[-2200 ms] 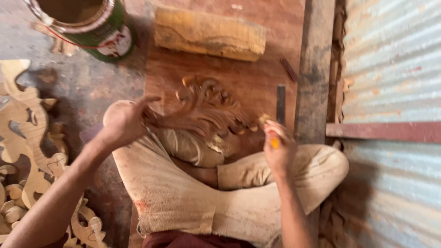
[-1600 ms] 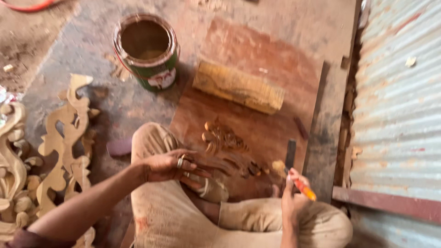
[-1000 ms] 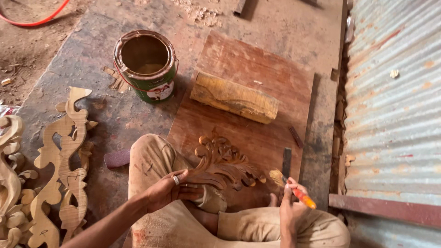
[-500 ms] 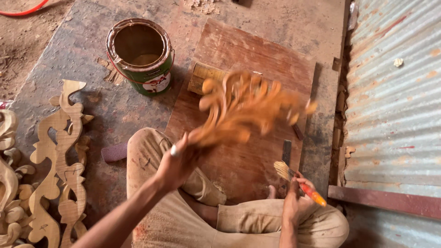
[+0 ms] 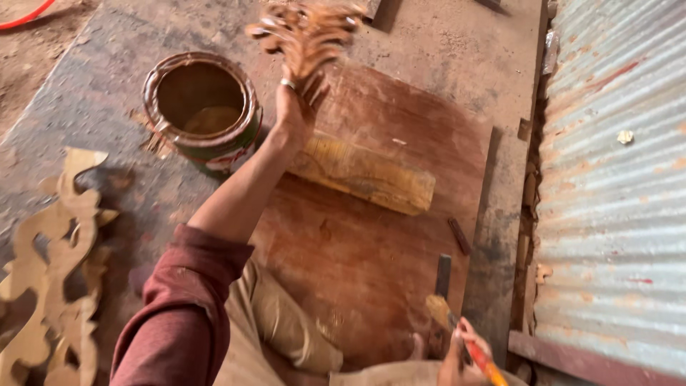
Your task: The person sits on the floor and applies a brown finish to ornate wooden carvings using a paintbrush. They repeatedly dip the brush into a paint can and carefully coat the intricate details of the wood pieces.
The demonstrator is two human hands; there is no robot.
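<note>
L hand grips stained carved piece above tin; R hand grips brush.

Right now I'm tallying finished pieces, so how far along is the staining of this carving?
Looks done: the brown scrolled wooden carving appears stained dark, though it is blurred. In hand: the left hand holds it raised beyond the open round tin of stain, and the right hand grips an orange-handled brush. Left: the pale unstained cut-out carvings on the floor.
</note>
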